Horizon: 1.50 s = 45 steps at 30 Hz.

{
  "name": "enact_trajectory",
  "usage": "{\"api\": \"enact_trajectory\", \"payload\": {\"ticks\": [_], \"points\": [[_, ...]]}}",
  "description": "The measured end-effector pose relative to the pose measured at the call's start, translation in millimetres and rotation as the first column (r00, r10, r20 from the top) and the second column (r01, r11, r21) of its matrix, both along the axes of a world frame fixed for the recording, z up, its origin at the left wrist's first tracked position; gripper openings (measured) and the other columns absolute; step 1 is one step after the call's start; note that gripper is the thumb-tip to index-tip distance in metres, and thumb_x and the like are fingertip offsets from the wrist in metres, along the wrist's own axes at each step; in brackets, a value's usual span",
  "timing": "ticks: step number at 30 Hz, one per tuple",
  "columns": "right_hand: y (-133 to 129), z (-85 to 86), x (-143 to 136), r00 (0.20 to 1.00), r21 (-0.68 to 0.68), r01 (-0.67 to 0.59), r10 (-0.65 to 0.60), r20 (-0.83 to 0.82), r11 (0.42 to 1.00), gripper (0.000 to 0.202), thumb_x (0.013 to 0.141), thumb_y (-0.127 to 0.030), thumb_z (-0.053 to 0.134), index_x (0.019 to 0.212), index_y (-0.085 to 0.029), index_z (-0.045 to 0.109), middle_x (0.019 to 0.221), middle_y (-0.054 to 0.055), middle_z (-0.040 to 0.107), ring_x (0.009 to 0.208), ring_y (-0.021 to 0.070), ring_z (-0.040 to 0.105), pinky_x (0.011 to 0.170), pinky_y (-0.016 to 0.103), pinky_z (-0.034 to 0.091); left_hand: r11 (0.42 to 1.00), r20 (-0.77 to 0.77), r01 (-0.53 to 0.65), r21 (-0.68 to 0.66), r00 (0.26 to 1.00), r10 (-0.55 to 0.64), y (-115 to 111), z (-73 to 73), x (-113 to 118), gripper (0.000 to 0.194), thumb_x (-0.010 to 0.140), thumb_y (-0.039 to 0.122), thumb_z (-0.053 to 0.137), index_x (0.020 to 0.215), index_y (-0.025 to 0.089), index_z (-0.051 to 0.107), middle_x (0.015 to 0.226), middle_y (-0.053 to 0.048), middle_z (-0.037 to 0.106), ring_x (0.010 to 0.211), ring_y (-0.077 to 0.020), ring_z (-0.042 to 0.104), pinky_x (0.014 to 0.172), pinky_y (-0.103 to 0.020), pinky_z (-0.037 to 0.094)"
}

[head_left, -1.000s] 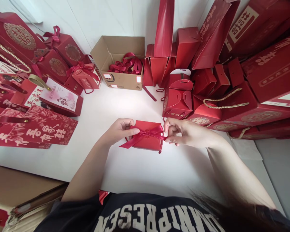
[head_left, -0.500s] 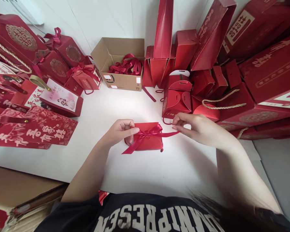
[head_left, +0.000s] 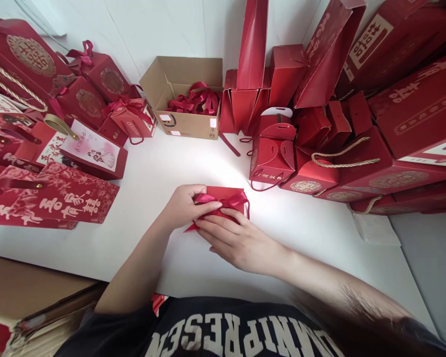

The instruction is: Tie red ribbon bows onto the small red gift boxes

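A small red box [head_left: 223,190] lies on the white table, with a shiny red ribbon bow [head_left: 235,200] across its top. My left hand [head_left: 188,206] grips the box's left end and the bow's left loop between thumb and fingers. Over the lower part of the box lies my right hand [head_left: 236,238], its fingers close together and reaching left to the ribbon by my left thumb; what its fingertips hold is hidden. One pointed ribbon tail [head_left: 191,228] shows at the lower left. A thin red cord [head_left: 249,209] runs along the box's right end.
Behind stands an open cardboard box [head_left: 189,126] with red ribbon inside. Red gift boxes and bags [head_left: 78,194] crowd the left side. More red boxes [head_left: 271,158] stand at the right, beside large bags with rope handles. A ribbon strip [head_left: 229,145] lies near the cardboard box.
My right hand has let go of the right ribbon tail and moved down and left onto the box. My left hand stays at the left end, now around the bow's left loop.
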State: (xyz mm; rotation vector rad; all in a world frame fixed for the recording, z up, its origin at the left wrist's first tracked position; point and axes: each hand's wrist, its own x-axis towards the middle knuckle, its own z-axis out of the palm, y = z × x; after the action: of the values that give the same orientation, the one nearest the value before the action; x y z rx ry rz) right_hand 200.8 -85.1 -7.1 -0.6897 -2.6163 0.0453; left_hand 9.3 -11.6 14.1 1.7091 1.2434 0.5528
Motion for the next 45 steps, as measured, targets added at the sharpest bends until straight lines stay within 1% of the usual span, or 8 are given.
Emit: {"api": "enact_trajectory", "payload": {"ticks": [12,19,23,26,29,33,40,45], "points": [[7,18.4,16,0.972,-0.124,-0.152,0.126,-0.196,0.981,0.033,0.098,-0.015,0.049,0.129,-0.005,0.055,0.134,0.011,0.063,0.124,0.0232,0.056,0.103,0.040,0.045,1.000,0.088,-0.008,-0.030,0.996,0.011,3,-6.0,-2,0.042,0.075,0.036,0.075,0.058,0.016,0.042,0.059,0.005,0.042,0.057,-0.0079,0.040,0.052,-0.022,0.033],[12,32.0,24,0.952,-0.282,-0.245,0.174,-0.253,0.928,0.033,0.096,-0.028,0.056,0.125,-0.011,0.057,0.121,0.011,0.068,0.117,0.0222,0.059,0.100,0.038,0.046,0.996,0.178,0.011,-0.089,0.984,0.005,1,-4.5,-1,0.032,0.077,0.038,0.074,0.076,0.019,0.048,0.062,0.007,0.044,0.052,-0.0072,0.041,0.047,-0.020,0.034],[25,40.4,41,0.901,-0.408,0.044,-0.212,-0.378,0.912,0.028,0.096,-0.030,0.056,0.122,-0.020,0.057,0.117,0.010,0.065,0.113,0.0218,0.059,0.097,0.038,0.047,0.992,0.142,-0.125,0.019,0.982,0.121,0,6.8,-7,0.041,0.078,0.041,0.072,0.109,0.026,0.050,0.080,0.005,0.056,0.054,-0.0075,0.048,0.052,-0.021,0.040],[38,34.3,53,0.780,-0.583,0.266,-0.527,-0.338,0.768,0.021,0.099,-0.036,0.050,0.114,-0.023,0.058,0.118,0.009,0.062,0.112,0.0237,0.058,0.094,0.040,0.047,0.959,-0.137,-0.240,0.154,0.956,0.261,-2,18.3,-19,0.033,0.080,0.052,0.067,0.077,0.019,0.062,0.064,0.002,0.056,0.054,-0.0100,0.049,0.052,-0.022,0.040],[47,24.6,58,0.753,-0.728,0.269,-0.609,-0.250,0.631,0.024,0.098,-0.045,0.048,0.100,-0.024,0.059,0.119,0.008,0.062,0.111,0.0242,0.059,0.092,0.040,0.046,0.989,-0.323,-0.118,-0.088,0.943,0.084,-2,25.8,-29,0.052,0.082,0.059,0.060,0.052,0.017,0.064,0.049,-0.003,0.059,0.047,-0.0134,0.054,0.048,-0.025,0.040],[51,19.3,58,0.791,-0.822,0.192,-0.580,-0.194,0.536,0.026,0.093,-0.049,0.055,0.092,-0.023,0.058,0.124,0.008,0.062,0.119,0.0252,0.057,0.098,0.043,0.043,0.878,-0.162,0.080,-0.472,0.971,-0.176,-4,28.5,-27,0.048,0.079,0.060,0.063,0.065,0.015,0.075,0.073,-0.011,0.075,0.060,-0.0203,0.070,0.056,-0.027,0.052],[52,28.6,61,0.867,-0.836,-0.021,-0.407,-0.288,0.548,0.022,0.091,-0.040,0.063,0.081,-0.021,0.067,0.138,0.006,0.055,0.130,0.0239,0.050,0.110,0.043,0.035,0.869,-0.063,0.115,-0.481,0.984,-0.165,0,24.8,-20,0.040,0.085,0.054,0.061,0.075,0.018,0.076,0.083,-0.009,0.077,0.077,-0.0196,0.073,0.068,-0.026,0.055],[55,30.7,70,0.856,-0.868,-0.065,-0.420,-0.302,0.492,0.028,0.090,-0.044,0.063,0.075,-0.021,0.068,0.137,0.007,0.056,0.128,0.0254,0.053,0.106,0.044,0.040,0.864,0.035,0.220,-0.452,0.973,-0.229,5,20.8,-25,0.031,0.087,0.046,0.060,0.085,0.019,0.077,0.092,-0.008,0.077,0.087,-0.0184,0.070,0.074,-0.025,0.054]]}}
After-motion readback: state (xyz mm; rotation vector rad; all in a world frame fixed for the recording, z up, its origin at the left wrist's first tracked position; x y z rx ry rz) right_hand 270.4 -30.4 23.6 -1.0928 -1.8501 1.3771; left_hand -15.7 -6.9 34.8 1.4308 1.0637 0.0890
